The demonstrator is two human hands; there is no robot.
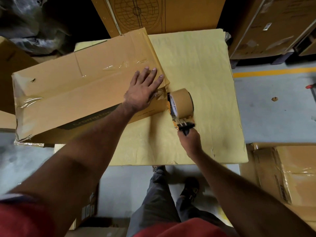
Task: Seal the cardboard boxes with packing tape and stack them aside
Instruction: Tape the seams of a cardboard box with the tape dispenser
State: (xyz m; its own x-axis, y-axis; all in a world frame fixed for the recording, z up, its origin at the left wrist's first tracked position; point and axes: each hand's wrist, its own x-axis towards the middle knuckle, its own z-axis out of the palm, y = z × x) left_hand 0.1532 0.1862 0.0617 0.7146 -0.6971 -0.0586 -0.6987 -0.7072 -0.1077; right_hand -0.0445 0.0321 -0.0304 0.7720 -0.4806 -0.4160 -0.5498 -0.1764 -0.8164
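Observation:
A long flat brown cardboard box lies slanted across a pale yellow work surface, its top streaked with clear tape. My left hand presses flat on the box's right end, fingers spread and straight. My right hand grips the black handle of an orange tape dispenser carrying a brown tape roll. The dispenser sits against the box's right end, just right of my left hand.
A tall printed carton stands behind the work surface. More cartons stand at the back right and a taped box sits on the floor at the right. Grey floor with a yellow line lies to the right. My legs are below.

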